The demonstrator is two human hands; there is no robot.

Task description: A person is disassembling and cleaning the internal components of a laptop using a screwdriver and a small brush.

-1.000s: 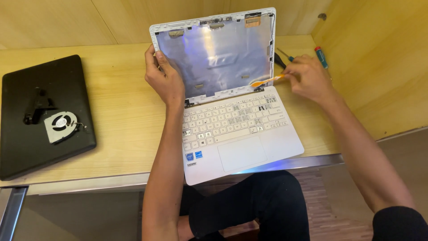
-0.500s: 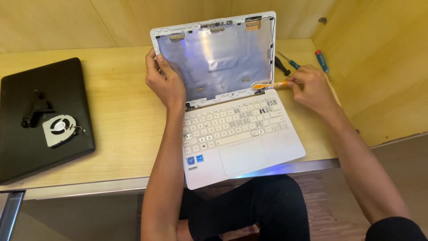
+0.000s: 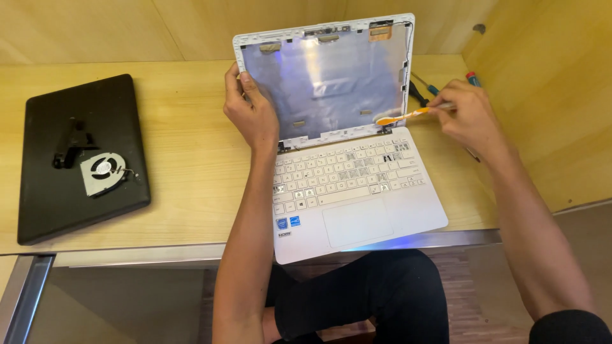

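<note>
2 blue stickers [image 3: 288,223] on laptop [image 3: 357,210]

My left arm runs up from the near edge, forearm almost straight, wrist bent slightly; my left hand [image 3: 250,109] is curled closed, thumb in front and fingers wrapped behind. My right arm comes in from the near right corner, elbow low, and my right hand [image 3: 468,118] is pinched shut, knuckles up.

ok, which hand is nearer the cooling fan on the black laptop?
Left. The left hand grips the white laptop's lid edge, across bare desk from the fan. The right hand holds a brush at the lid's far side.
</note>
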